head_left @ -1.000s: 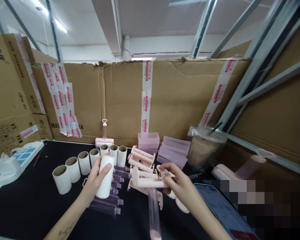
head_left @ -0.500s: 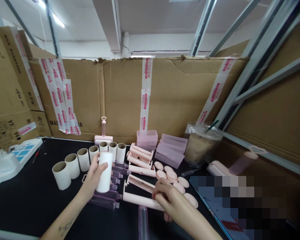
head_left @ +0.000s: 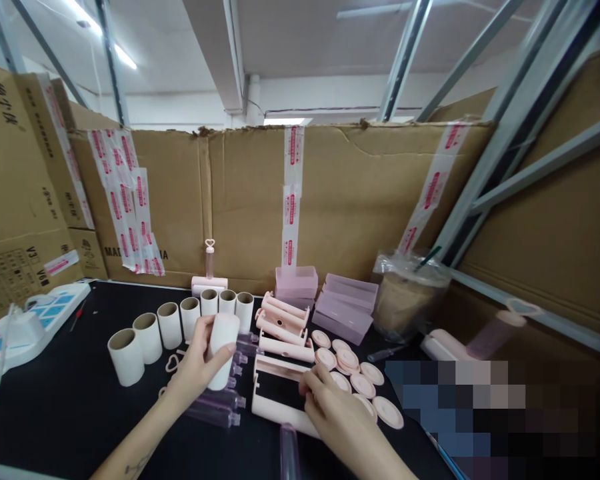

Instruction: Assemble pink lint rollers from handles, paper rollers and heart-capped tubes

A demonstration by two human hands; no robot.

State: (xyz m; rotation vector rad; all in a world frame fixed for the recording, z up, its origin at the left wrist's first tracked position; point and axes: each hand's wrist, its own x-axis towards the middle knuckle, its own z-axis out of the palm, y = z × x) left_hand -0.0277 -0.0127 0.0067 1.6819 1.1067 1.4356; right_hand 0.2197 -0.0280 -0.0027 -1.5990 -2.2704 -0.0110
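Observation:
My left hand is wrapped round a white lint roller roll, held nearly upright above the purple clear handles. The roll's top end looks closed and pale, unlike the hollow rolls behind. My right hand has its fingers curled at the right end of a pale pink lint roller frame; fingertips are partly hidden. From the frame's front edge a clear purple handle runs toward me. Beside my right hand lie several pink round caps.
Hollow white rolls stand in a curved row at left. More pink frames and purple plastic boxes lie behind. A power strip is far left; a bagged cup, a finished roller and a pixelated screen are at right.
My left hand has shifted slightly right with the roll, which now leans a little. My right hand has moved slightly left on the frame, and the frame has turned slightly. The view has tilted up.

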